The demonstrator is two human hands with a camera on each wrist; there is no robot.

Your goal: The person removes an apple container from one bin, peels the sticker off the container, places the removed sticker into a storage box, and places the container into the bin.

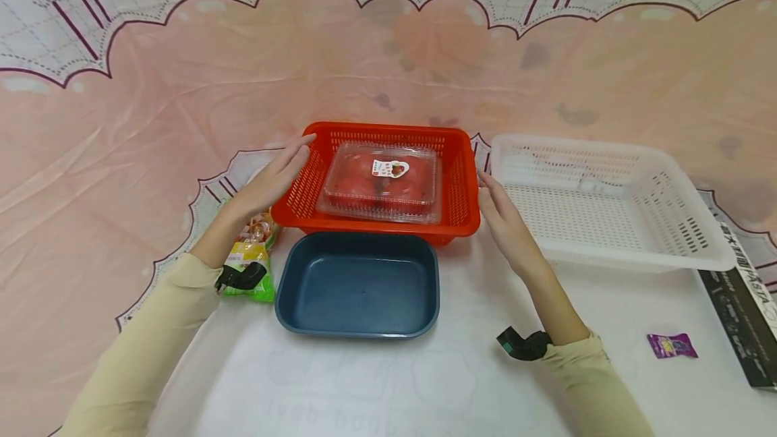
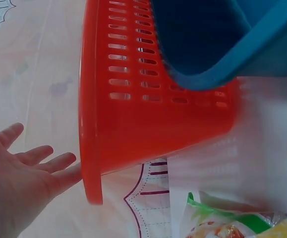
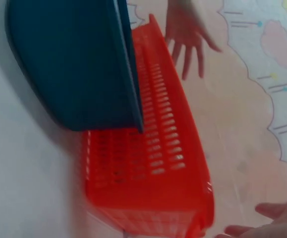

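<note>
- My head view is bright and evenly lit, with soft, faint shadows.
- Its edges bow outward, fisheye-like.
- Both my wrist views are smeared; the red basket [image 3: 148, 163] looks blurred, with washed-out glare on the cloth.

- Head view: from above and behind, facing forward and down over the surface [image 1: 376, 383]; takes in both forearms, red basket [image 1: 461, 187], blue tray [image 1: 358, 285], white basket [image 1: 607, 201].
- Left wrist view: low and close by the red basket's [image 2: 133, 114] left side wall, image rotated; blue tray [image 2: 222, 39] at top.
- Right wrist view: close at the red basket's [image 3: 153, 168] right side, looking across it.
- Shared by all three: red basket, blue tray [image 3: 69, 59].
</note>
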